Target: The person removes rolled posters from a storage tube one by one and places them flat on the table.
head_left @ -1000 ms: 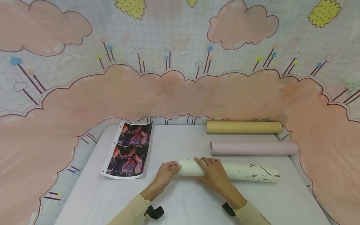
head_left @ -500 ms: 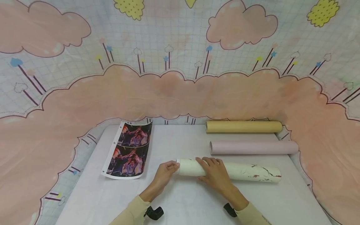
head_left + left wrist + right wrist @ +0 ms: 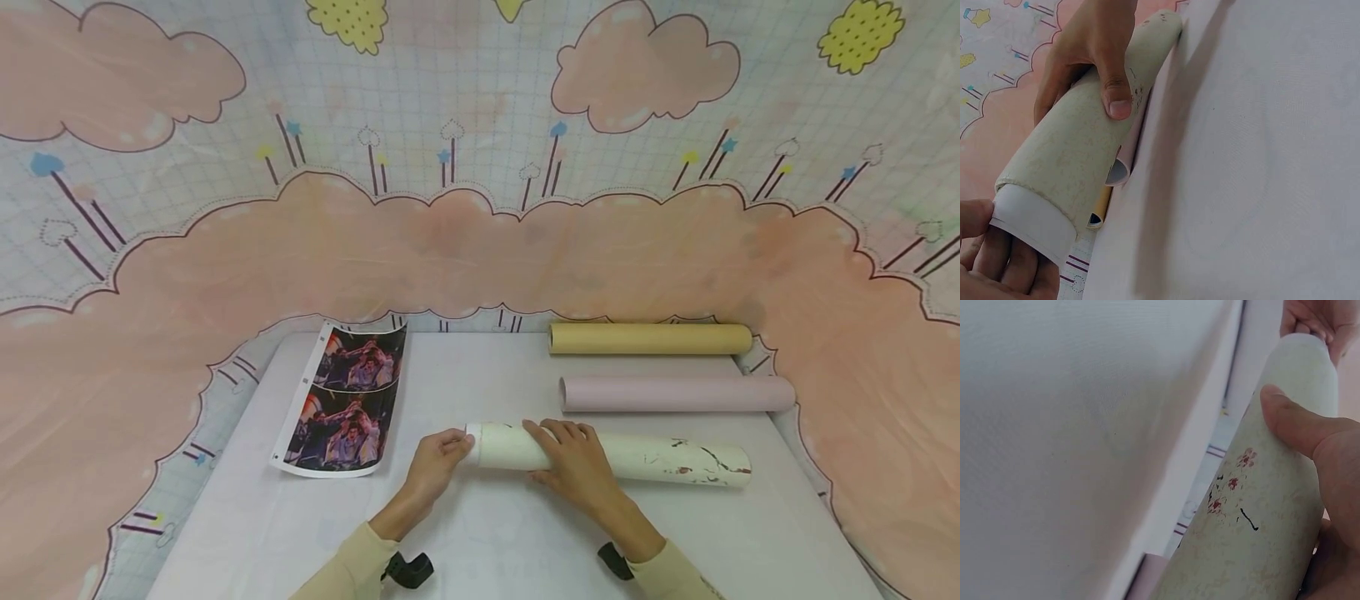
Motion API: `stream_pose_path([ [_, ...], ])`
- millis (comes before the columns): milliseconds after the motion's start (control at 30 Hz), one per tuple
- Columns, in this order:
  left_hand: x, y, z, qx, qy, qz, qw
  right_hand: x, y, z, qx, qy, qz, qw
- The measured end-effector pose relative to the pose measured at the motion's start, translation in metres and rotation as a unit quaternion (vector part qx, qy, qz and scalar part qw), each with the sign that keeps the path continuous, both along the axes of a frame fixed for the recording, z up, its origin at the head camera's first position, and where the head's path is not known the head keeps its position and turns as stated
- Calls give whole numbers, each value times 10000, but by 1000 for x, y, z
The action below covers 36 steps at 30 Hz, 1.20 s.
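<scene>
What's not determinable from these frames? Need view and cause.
Left wrist: how far the white roll reaches inside the cream tube; the tube's wall hides it.
Left wrist: most fingertips of the left hand, hidden by the roll; the hand is also cut off by the frame edge.
Right wrist: part of the right hand, cut off by the right edge.
Head: printed sheet; margin marks too small to read.

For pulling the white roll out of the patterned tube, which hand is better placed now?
Probably the left hand: it pinches the white roll where this sticks out. The right hand grips the patterned tube, so it seems better for holding that steady.
</scene>
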<state>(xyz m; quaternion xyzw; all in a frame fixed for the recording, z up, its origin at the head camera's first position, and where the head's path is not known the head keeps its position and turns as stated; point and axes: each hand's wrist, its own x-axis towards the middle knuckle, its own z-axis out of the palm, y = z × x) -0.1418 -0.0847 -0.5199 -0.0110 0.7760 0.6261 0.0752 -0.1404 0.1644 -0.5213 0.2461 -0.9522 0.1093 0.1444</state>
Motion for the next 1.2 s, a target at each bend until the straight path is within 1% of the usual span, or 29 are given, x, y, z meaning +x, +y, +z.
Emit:
stream_pose_path([
  [200,0,-5,-2,-109,22,116,9999,0,1,-2,29,34,-2,10000],
  [300,0,-7,-3,-105,-1,201,9997,-1,3,-4,67,54,-33,10000],
  [433,0,-7,-2,-81,55,281,9996,-1,6,-5,82,101,-61,9999],
  [600,0,-9,-2,-113,59,371,9992,0,10,-4,29,201,-22,9998],
  [833,0,-14,1,-191,170,468,9986,0,15,-3,61,201,-50,9998],
  [1000,-1,-19,3,-261,86,572,9980,-1,20,-5,72,374,-49,9993],
  [1100,-1,-22,5,-250,27,647,9976,-1,23,-5,78,414,-61,9991],
  [1200,-1,-26,7,-299,66,684,9972,-1,25,-4,52,372,-92,9993],
])
